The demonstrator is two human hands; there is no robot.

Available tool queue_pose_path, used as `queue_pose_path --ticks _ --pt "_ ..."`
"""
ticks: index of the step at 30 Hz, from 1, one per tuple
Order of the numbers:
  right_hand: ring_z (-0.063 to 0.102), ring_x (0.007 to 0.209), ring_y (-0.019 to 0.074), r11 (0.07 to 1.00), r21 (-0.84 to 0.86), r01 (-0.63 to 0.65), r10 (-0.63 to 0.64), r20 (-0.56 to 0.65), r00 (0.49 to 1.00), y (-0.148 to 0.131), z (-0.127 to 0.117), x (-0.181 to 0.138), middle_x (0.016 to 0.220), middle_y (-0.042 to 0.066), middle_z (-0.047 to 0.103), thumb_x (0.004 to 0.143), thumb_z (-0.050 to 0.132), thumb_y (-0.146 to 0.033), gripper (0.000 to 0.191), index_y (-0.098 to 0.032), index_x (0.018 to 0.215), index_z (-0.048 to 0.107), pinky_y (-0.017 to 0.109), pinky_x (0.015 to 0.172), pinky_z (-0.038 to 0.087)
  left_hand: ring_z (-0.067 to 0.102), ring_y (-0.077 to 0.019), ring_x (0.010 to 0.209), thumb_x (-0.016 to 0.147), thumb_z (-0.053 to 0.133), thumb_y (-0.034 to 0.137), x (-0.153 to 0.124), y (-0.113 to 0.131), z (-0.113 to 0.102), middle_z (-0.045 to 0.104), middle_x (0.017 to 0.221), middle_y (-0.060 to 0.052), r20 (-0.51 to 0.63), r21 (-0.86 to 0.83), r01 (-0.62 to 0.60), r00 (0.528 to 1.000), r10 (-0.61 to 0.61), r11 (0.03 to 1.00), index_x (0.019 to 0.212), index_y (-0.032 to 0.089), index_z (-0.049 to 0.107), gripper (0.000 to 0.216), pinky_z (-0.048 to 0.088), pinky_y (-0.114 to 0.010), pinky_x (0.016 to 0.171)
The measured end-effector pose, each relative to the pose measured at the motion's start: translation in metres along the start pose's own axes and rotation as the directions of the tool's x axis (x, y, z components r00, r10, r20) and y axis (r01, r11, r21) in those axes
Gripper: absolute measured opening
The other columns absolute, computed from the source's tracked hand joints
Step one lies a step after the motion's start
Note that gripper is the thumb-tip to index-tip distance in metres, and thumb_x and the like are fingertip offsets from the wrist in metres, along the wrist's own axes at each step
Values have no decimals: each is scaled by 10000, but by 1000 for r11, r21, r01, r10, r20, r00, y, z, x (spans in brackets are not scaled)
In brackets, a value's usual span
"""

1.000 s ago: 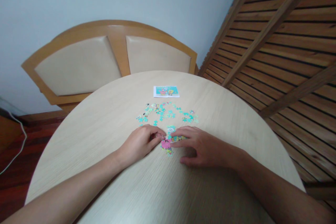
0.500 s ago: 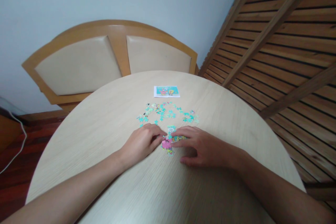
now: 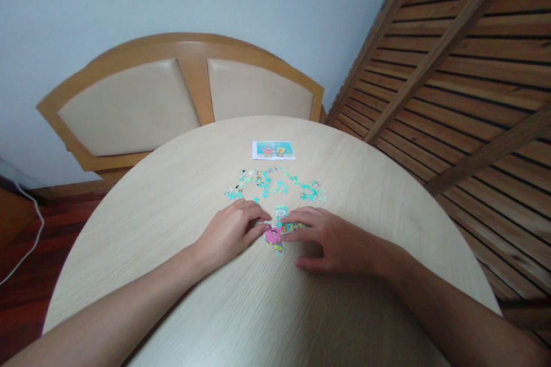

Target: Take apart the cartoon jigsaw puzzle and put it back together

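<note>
A partly joined jigsaw puzzle (image 3: pixel 274 235) with pink, yellow and turquoise cartoon figures lies flat before me. At its left edge, my left hand (image 3: pixel 235 226) pinches a small puzzle piece (image 3: pixel 265 224) between thumb and index finger; the fingers mostly cover it. My right hand (image 3: pixel 327 241) is open on the other side, its index and middle fingertips resting on the joined part and its thumb apart on the table. Those fingers hide some of the puzzle's right side.
Loose puzzle pieces (image 3: pixel 260 179), mostly turquoise, are scattered beyond my hands on the round wooden table (image 3: pixel 181 315). Farther back lies a picture card (image 3: pixel 273 150) showing cartoon figures. A padded wooden chair back (image 3: pixel 189 80) and a slatted wooden panel (image 3: pixel 451 69) stand beyond the table.
My left hand has shifted slightly, its fingertips drawing a little back and up from the puzzle's left edge. The right hand stays where it was.
</note>
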State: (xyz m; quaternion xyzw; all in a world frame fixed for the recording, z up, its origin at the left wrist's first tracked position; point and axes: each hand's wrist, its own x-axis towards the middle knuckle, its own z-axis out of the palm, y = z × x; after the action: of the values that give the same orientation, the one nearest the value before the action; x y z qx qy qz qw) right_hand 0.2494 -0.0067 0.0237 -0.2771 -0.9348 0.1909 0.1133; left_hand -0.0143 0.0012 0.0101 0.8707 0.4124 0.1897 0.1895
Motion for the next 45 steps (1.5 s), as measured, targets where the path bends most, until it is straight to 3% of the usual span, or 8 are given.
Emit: queue_pose_path --ticks 5,12,18,23,29,34,39,45 --pt "545 1323 304 1000 -9 -12 12 19 1000 -2 -2 0 1435 99 609 858 747 -390 518 -313 1361 654 533 1145 376 660 -227 996 976 603 304 1 -9 -15 728 1046 -46 -82 65 57 995 -51 996 1062 230 723 165 518 -377 897" --pt "538 1335 308 1000 -8 -18 18 34 999 -2 -3 0 1446 99 603 874 730 -391 501 -306 1362 654 540 1152 369 655 -279 996 959 529 343 4 -60 -39 712 1078 -104 -232 186 278 944 -233 942 1072 181 724 278 529 -412 867" --pt "544 1325 316 1000 -3 -10 10 23 1000 -1 -2 0 1436 109 607 872 730 -383 501 -295 1359 656 546 1144 375 619 -283 1072 1004 492 378 9 -69 -26 687 1163 -123 -223 225 187 965 -136 956 1159 168 716 343 495 -459 983" --pt "542 1329 304 1000 -15 -13 13 27 1000 -1 -3 1 1436 107 607 878 725 -390 494 -301 1359 655 531 1140 381 625 -307 1014 978 551 459 17 -61 -16 702 1099 -131 -264 280 258 947 -184 925 1060 159 740 364 513 -473 926" --pt "557 1311 304 1000 -10 -3 3 12 1000 -1 -2 0 1422 116 615 877 724 -393 486 -295 1349 664 532 1132 390 630 -286 971 945 585 385 19 -67 -17 708 1061 -113 -286 258 312 929 -236 914 1002 175 731 262 515 -445 894" --pt "553 1314 304 1000 -8 -2 2 10 1000 0 -1 0 1427 104 614 879 723 -374 491 -305 1360 655 537 1143 378 628 -288 1051 972 536 331 20 -72 -17 716 1119 -118 -264 249 193 956 -125 949 1074 173 720 263 498 -485 977" --pt "559 1307 304 1000 -5 -8 8 9 1000 -1 -1 0 1421 109 619 879 725 -381 497 -308 1365 652 531 1138 384 437 -304 1416 1040 435 365 27 -66 -5 540 1502 -118 -119 280 -60 988 97 958 1453 155 505 468 365 -516 1172" --pt "553 1317 307 1000 -7 -23 23 17 1000 -2 -2 1 1433 116 609 876 726 -389 497 -297 1359 659 530 1140 381 487 -329 1368 1022 459 354 23 -56 -7 631 1392 -135 -89 347 -38 993 73 937 1401 142 547 443 388 -523 1148"
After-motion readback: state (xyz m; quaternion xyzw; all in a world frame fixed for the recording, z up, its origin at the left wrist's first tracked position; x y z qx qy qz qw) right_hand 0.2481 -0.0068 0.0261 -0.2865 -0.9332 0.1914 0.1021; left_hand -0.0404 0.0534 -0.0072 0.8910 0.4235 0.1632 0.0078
